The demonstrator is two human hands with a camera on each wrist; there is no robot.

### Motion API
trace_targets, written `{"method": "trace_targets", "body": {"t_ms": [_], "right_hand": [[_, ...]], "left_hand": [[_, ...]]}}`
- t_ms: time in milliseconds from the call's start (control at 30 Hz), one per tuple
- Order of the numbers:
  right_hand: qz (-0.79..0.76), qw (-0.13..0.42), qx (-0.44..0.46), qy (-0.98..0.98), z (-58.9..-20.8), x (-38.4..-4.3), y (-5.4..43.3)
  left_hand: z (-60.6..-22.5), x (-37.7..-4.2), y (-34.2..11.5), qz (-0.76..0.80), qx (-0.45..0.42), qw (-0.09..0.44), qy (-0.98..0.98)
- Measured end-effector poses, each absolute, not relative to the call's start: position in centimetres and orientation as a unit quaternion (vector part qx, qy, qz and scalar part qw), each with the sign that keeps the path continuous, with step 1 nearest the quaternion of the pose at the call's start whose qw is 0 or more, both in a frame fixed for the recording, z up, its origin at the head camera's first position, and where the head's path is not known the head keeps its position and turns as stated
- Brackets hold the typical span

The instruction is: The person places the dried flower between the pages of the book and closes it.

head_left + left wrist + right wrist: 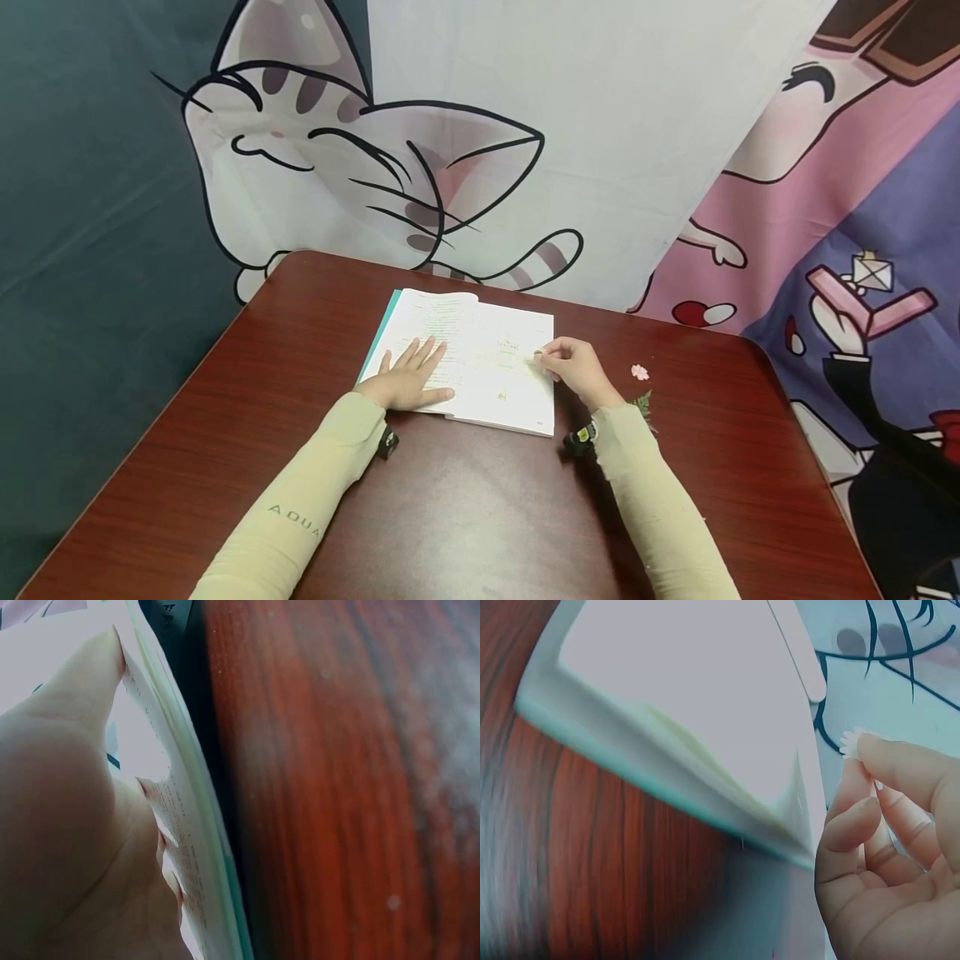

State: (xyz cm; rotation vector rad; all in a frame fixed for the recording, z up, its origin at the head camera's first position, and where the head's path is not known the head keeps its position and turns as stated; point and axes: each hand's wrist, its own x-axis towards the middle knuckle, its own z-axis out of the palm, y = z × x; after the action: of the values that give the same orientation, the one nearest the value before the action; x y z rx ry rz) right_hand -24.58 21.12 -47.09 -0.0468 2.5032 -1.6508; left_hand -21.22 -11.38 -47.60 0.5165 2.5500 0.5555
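Note:
An open book (506, 333) with a teal cover edge lies on the table. My left hand (408, 379) rests on its left page with the fingers spread; in the left wrist view the thumb (82, 682) lies along the paper. Over the right edge of the right page is my right hand (573, 367). Between thumb and forefinger it pinches a small pale flower (849, 742), mostly covered by the fingertips. In the head view this flower shows only as a tiny spot. A small pink flower (639, 372) lies on the table to the right of that hand.
A green fern-like leaf (642, 402) lies beside the right wrist, partly hidden by the sleeve. The reddish-brown table (465, 500) reaches back to a cartoon-printed cloth (600, 108). A dark device is strapped to each wrist.

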Motion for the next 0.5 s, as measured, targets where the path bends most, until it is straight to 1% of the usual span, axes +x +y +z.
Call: {"method": "trace_targets", "body": {"t_ms": [200, 500], "right_hand": [[-0.569, 0.088, -0.004, 0.818, -47.1, -24.7, 19.2], [-0.578, 0.098, -0.024, 0.810, -47.0, -24.6, 16.7]], "left_hand": [[-47.8, -21.3, -11.4, 0.198, 0.188, 0.237, 0.932], [-48.3, -21.7, -11.4, 0.199, 0.183, 0.240, 0.932]]}}
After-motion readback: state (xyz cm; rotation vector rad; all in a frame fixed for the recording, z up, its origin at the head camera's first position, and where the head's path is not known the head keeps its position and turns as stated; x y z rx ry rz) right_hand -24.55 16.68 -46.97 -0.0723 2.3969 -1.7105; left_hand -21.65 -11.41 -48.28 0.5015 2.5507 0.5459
